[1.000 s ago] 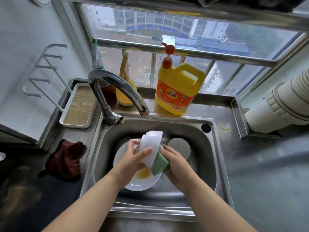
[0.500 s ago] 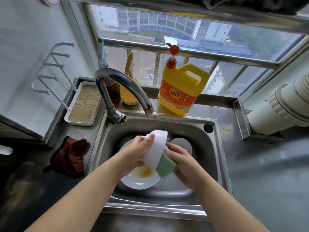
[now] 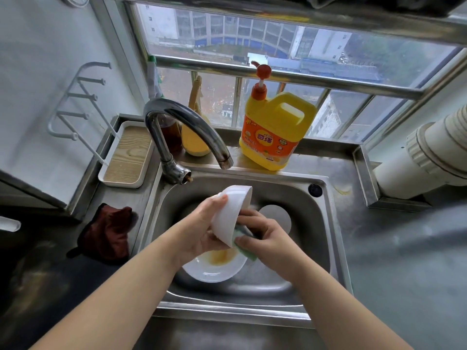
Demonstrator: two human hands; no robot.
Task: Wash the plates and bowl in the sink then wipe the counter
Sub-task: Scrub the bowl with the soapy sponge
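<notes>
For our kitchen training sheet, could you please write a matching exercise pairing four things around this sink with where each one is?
Things:
1. white bowl
2. stained plate
3. detergent jug
4. dark red cloth

Places:
A. on the counter left of the sink
B. on the ledge under the window
C. flat on the sink floor
D. held tilted in the left hand, sponge in the right hand against it

Pairs: 1-D, 2-C, 3-B, 4-A

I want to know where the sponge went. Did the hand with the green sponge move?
Yes. The right hand has pushed the green sponge up under the bowl, toward the faucet.
</notes>
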